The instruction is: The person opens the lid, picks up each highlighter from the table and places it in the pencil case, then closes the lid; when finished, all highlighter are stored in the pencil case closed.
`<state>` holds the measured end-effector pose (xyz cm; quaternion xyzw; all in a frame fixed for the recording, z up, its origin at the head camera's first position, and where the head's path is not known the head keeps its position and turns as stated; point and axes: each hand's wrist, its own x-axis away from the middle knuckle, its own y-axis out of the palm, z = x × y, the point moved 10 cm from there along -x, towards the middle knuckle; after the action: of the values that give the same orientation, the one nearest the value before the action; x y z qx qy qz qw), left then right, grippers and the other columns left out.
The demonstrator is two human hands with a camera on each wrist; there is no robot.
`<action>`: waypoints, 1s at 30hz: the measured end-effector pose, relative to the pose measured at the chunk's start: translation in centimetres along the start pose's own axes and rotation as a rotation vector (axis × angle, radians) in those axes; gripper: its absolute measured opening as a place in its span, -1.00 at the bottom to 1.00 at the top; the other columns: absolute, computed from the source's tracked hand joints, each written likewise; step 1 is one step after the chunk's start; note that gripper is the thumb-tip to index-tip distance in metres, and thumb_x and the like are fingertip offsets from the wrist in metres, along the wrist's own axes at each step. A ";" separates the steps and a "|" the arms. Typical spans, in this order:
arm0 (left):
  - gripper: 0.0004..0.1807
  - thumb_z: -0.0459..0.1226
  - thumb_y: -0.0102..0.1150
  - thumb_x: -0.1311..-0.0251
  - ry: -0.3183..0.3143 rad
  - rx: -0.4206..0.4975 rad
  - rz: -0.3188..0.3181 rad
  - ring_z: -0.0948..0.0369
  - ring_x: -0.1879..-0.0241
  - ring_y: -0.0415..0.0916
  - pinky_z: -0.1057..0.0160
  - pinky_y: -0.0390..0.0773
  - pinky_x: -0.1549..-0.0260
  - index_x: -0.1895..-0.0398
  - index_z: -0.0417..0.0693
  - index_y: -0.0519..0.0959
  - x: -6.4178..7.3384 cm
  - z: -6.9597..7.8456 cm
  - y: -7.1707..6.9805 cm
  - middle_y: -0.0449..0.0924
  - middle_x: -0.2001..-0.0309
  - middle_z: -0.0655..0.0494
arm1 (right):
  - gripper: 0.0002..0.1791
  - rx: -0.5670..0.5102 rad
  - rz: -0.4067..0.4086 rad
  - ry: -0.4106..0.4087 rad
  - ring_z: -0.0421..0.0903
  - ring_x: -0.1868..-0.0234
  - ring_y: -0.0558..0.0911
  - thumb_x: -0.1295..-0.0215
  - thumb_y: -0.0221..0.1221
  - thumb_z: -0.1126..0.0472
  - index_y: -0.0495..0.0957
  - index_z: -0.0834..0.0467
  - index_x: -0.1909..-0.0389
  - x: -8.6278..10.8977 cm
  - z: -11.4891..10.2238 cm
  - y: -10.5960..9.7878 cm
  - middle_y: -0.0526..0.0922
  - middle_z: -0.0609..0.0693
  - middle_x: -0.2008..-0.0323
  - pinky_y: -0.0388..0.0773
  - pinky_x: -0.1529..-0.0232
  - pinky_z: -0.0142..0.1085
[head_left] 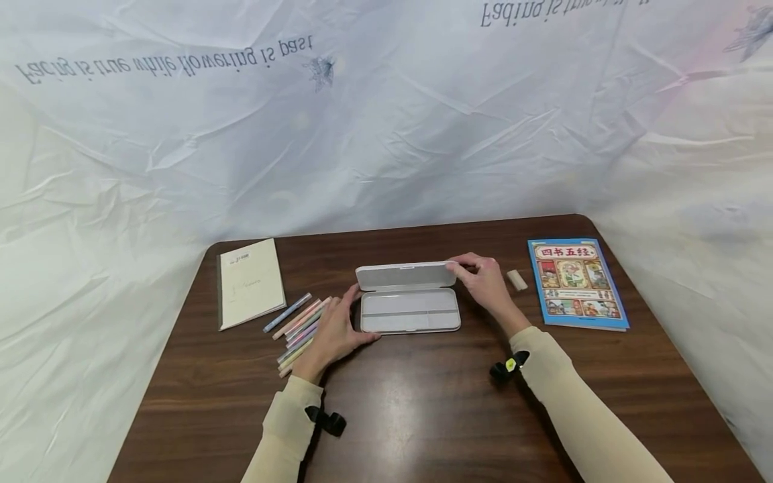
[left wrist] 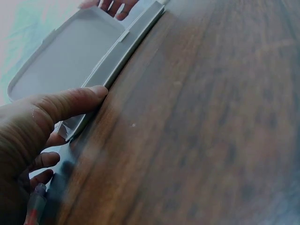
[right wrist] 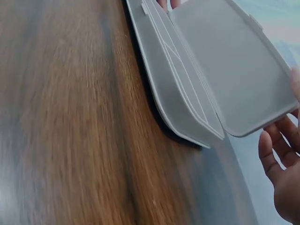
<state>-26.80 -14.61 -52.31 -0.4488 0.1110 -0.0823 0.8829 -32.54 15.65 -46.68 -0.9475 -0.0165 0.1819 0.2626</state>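
A white pencil case [head_left: 410, 322] lies on the table, its lid [head_left: 398, 276] raised at the far side. Dividers split the bare inside into compartments. My left hand [head_left: 335, 335] grips the case's left end, thumb [left wrist: 89, 99] on the front wall and the other fingers round the back. At the lid's right end, my right hand [head_left: 486, 282] pinches the upper corner. In the right wrist view, that hand's fingers [right wrist: 281, 150] are behind the lid. Several coloured markers [head_left: 296, 335] lie beside my left hand, which partly covers them.
A cream notebook [head_left: 250, 285] lies at the back left of the dark wooden table [head_left: 398, 402]. To the right are a small whitish eraser [head_left: 517, 280] and a blue-edged picture book [head_left: 576, 285]. White cloth [head_left: 386, 134] hangs behind the table and at both sides.
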 end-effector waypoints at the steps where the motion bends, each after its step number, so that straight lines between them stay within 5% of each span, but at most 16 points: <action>1: 0.27 0.12 0.73 0.17 0.006 -0.001 0.003 -0.03 -0.05 0.46 -0.05 0.40 -0.13 -0.62 -0.02 0.23 0.0 0.0 0.0 0.63 -0.29 0.04 | -0.77 -0.008 0.028 0.002 0.05 0.07 0.76 -0.46 0.35 0.13 0.81 0.20 0.07 -0.1 0.1 0.0 0.83 0.10 0.10 0.61 0.07 -0.22; 11: 0.30 0.10 0.74 0.18 0.043 0.007 0.024 -0.02 -0.05 0.50 -0.03 0.37 -0.11 -0.64 0.02 0.19 0.2 0.1 -0.2 0.60 -0.36 0.13 | -0.72 0.002 0.211 0.021 0.12 0.06 0.78 -0.47 0.35 0.13 0.80 0.28 0.03 -1.3 1.3 0.4 0.82 0.18 0.07 0.65 0.11 -0.13; 21: 0.30 0.12 0.72 0.17 0.039 -0.008 0.013 -0.04 -0.06 0.49 -0.07 0.40 -0.14 -0.66 0.04 0.17 0.0 0.1 0.0 0.58 -0.38 0.14 | -0.67 -0.083 0.273 0.081 -0.01 0.22 0.72 -0.28 0.48 0.31 0.61 0.29 0.02 -0.4 3.1 0.9 0.73 0.17 0.15 0.50 0.24 -0.59; 26: 0.30 0.12 0.73 0.17 0.032 -0.014 0.013 -0.03 -0.03 0.48 -0.04 0.40 -0.12 -0.65 0.07 0.18 -0.2 -0.1 0.1 0.59 -0.37 0.14 | -0.79 0.004 0.195 0.057 0.02 0.24 0.69 -0.31 0.44 0.32 0.66 0.28 0.13 0.2 3.0 1.4 0.74 0.17 0.20 0.57 0.20 -0.39; 30: 0.31 0.11 0.73 0.18 0.031 -0.020 0.013 -0.02 -0.02 0.48 -0.03 0.40 -0.10 -0.65 0.05 0.17 -0.2 -0.2 0.2 0.59 -0.37 0.14 | -0.61 0.101 0.014 0.084 0.16 -0.09 0.69 -0.42 0.38 0.18 0.65 0.22 -0.19 1.2 3.4 2.3 0.72 0.23 -0.09 0.60 -0.12 0.01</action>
<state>-27.06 -14.65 -52.54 -0.4554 0.1283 -0.0826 0.8771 -32.77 15.51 -50.93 -0.9399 0.0105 0.1444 0.3093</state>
